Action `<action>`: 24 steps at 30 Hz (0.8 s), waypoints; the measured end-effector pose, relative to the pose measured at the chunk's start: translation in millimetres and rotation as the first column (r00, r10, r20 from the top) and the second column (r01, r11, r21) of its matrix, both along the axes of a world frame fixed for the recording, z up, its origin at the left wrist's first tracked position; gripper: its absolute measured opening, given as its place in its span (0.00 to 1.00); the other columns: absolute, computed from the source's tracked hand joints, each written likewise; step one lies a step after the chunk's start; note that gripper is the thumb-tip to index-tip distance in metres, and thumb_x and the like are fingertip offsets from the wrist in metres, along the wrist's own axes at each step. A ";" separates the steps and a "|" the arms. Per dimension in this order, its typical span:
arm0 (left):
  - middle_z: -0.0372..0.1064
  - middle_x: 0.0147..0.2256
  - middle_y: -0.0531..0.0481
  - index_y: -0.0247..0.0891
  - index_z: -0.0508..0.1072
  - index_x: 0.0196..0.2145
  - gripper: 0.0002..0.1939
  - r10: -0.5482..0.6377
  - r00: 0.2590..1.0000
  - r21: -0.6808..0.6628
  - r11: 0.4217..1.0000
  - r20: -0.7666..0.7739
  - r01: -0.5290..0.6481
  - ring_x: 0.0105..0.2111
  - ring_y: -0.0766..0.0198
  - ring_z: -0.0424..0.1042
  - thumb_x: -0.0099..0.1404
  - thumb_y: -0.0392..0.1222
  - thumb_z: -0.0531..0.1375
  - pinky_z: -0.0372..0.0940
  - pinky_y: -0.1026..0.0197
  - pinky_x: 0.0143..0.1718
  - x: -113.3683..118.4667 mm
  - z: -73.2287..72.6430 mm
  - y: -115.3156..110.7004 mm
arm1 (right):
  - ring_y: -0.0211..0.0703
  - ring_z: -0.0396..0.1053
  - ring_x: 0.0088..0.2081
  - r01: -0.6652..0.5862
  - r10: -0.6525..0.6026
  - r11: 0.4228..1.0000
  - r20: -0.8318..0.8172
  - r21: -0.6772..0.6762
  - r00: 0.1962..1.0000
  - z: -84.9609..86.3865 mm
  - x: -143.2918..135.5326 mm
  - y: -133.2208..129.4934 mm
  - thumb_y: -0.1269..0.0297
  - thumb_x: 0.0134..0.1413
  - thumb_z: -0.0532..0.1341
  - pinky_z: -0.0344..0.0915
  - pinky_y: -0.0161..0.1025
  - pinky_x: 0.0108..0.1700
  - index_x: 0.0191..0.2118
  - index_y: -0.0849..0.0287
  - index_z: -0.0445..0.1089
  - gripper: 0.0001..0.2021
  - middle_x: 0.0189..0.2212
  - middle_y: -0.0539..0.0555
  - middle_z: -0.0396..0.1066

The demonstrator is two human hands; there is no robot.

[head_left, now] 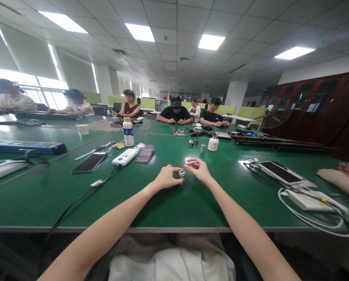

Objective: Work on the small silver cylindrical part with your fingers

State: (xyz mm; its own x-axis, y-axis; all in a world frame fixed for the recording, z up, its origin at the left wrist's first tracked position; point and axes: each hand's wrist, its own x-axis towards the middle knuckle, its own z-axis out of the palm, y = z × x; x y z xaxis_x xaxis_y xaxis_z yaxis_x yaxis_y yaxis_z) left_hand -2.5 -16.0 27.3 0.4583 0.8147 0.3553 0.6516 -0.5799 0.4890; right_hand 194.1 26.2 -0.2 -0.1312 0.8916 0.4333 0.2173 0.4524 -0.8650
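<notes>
Head cam: your L grip (167,177) is clamped on the cyl (181,175), thumb one side, finger the other, cyl abt upright, mid-bench (180,212) in front of you; can't tell if it touches down. Your R grip (200,170) is just beside it, fingers bent; can't tell if tips meet or pinch smth. Beyond: can (203,148) nr jar (213,144). Off L: pwr strip (124,157), phone (89,162), bottle (128,132).

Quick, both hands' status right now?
Left hand: closed on a small metal cylinder.
Right hand: fingers bent; cannot tell if it holds anything.
</notes>
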 end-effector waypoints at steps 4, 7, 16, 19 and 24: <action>0.81 0.38 0.50 0.43 0.80 0.47 0.20 -0.017 1.000 0.023 1.000 -0.015 0.017 0.42 0.51 0.73 0.55 0.47 0.63 0.64 0.56 0.49 -1.1 -0.3 0.8 | 0.42 0.74 0.28 -0.057 0.058 0.998 -0.015 0.035 0.998 5.8 -8.5 -11.7 0.52 0.43 0.71 0.67 0.36 0.29 0.40 0.59 0.72 0.20 0.31 0.56 0.80; 0.81 0.38 0.51 0.43 0.80 0.45 0.19 -0.028 0.999 0.029 0.999 -0.020 0.029 0.41 0.52 0.73 0.56 0.46 0.63 0.64 0.57 0.48 -1.4 0.1 0.9 | 0.41 0.73 0.26 -0.075 0.076 0.996 -0.016 0.043 0.997 8.1 -11.6 -17.0 0.52 0.42 0.71 0.66 0.35 0.28 0.38 0.59 0.72 0.20 0.30 0.55 0.79; 0.81 0.38 0.50 0.41 0.81 0.42 0.17 -0.034 0.999 0.041 0.999 -0.029 0.035 0.40 0.52 0.73 0.56 0.46 0.63 0.64 0.57 0.47 -1.2 -1.0 1.5 | 0.40 0.72 0.26 -0.072 0.073 0.994 -0.003 0.085 0.997 16.5 -15.8 -26.9 0.55 0.44 0.69 0.64 0.35 0.28 0.36 0.59 0.72 0.15 0.30 0.55 0.79; 0.81 0.38 0.50 0.41 0.81 0.43 0.17 -0.037 0.999 0.044 0.998 -0.033 0.038 0.40 0.52 0.74 0.56 0.47 0.63 0.64 0.57 0.47 -1.5 -2.7 3.0 | 0.39 0.70 0.25 -0.066 0.065 0.994 0.009 0.092 0.998 17.6 -18.2 -29.9 0.57 0.42 0.69 0.63 0.34 0.28 0.34 0.58 0.72 0.13 0.27 0.54 0.79; 0.81 0.39 0.50 0.42 0.80 0.47 0.20 -0.044 0.999 0.040 0.998 -0.032 0.045 0.41 0.52 0.74 0.56 0.47 0.63 0.63 0.58 0.48 -1.7 -4.2 5.0 | 0.37 0.66 0.20 0.005 -0.005 0.996 0.003 0.087 1.000 18.2 -19.3 -31.9 0.56 0.43 0.69 0.61 0.33 0.23 0.39 0.58 0.71 0.17 0.21 0.49 0.75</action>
State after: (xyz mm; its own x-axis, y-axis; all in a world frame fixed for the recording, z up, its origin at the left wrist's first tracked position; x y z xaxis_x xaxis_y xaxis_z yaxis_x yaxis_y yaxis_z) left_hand -4.1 -10.9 23.2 0.5053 0.7782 0.3730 0.6388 -0.6279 0.4446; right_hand 174.8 -5.7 18.0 -0.1284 0.8510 0.5092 0.2222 0.5251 -0.8215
